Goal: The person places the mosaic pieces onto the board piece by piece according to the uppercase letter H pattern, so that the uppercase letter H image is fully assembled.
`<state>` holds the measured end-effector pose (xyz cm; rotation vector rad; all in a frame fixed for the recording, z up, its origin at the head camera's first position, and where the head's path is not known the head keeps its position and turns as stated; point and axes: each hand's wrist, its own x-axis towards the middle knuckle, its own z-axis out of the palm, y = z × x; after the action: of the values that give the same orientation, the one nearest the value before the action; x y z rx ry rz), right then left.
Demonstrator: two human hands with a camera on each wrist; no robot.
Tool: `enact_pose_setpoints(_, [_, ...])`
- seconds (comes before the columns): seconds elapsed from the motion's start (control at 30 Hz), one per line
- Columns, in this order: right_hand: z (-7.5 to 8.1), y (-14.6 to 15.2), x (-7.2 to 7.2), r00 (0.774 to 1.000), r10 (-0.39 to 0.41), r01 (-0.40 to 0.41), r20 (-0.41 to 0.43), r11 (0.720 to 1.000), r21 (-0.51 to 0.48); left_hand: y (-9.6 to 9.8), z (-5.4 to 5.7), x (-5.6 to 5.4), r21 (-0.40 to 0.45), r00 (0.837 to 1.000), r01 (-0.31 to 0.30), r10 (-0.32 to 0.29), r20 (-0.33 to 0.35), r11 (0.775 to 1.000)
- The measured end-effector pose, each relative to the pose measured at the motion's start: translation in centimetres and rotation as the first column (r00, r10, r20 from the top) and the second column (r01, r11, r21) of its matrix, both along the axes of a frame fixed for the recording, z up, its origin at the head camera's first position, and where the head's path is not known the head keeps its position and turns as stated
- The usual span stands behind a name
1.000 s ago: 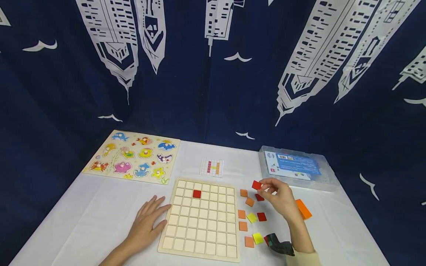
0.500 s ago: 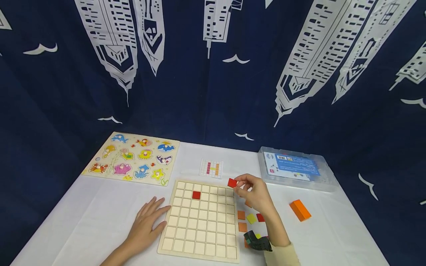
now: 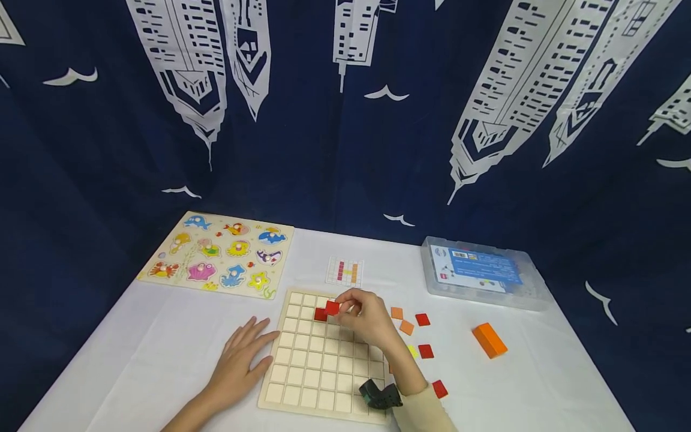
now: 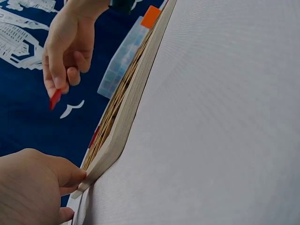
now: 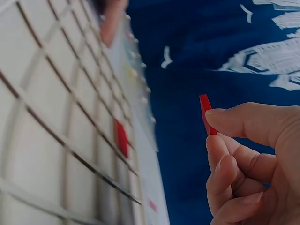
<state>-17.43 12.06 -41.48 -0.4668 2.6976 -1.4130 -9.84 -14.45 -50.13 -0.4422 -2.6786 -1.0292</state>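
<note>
Between thumb and fingertips, my right hand (image 3: 369, 318) pinches a red square tile (image 3: 332, 308), held above the wooden grid board (image 3: 302, 378). In the right wrist view the pinched tile (image 5: 207, 115) is seen nearly edge-on, off the board's surface. Just left of it in the head view, another red tile (image 3: 320, 314) lies in a cell of the second row. My left hand (image 3: 240, 360) lies flat with fingers spread, its fingertips at the board's left edge. The left wrist view shows that hand (image 4: 37, 185) touching the board's rim (image 4: 124, 136).
Right of the board lie several loose tiles, among them red (image 3: 426, 351) and orange (image 3: 396, 313) ones. An orange block (image 3: 489, 340) sits further right. Behind are a pattern card (image 3: 344, 272), a clear plastic box (image 3: 480, 270) and a sea-animal peg puzzle (image 3: 216, 255).
My right hand has carried the red tile leftward from the loose tiles to over the board, beside the placed red tile. The left hand has stayed at the board's edge.
</note>
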Motion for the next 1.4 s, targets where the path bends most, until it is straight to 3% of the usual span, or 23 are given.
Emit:
enact_pose_setpoints(0.17, [-1.7,-1.3,-0.1,0.999,0.046,-0.046,0.011,0.999,0.026,0.1,-0.1,-0.3,-0.001,1.000,0.010,-0.010,-0.016,1.000])
enact_pose_setpoints(0.47, [-3.6,-2.0,0.2,0.997,0.056,-0.059,0.046,0.996,0.066,0.1,0.2,0.0,0.007,0.998,0.003,-0.004,0.066,1.000])
enact_pose_setpoints(1.0, [-4.3,-2.1,0.1,0.998,0.042,-0.048,0.040,0.982,0.182,0.3,0.6,0.0,0.006,0.999,0.006,-0.006,0.042,1.000])
enact_pose_setpoints(1.4, [-3.7,-2.2,0.1,0.997,0.060,-0.066,0.041,0.986,0.150,0.2,0.6,0.0,0.008,0.999,-0.001,0.000,0.034,1.000])
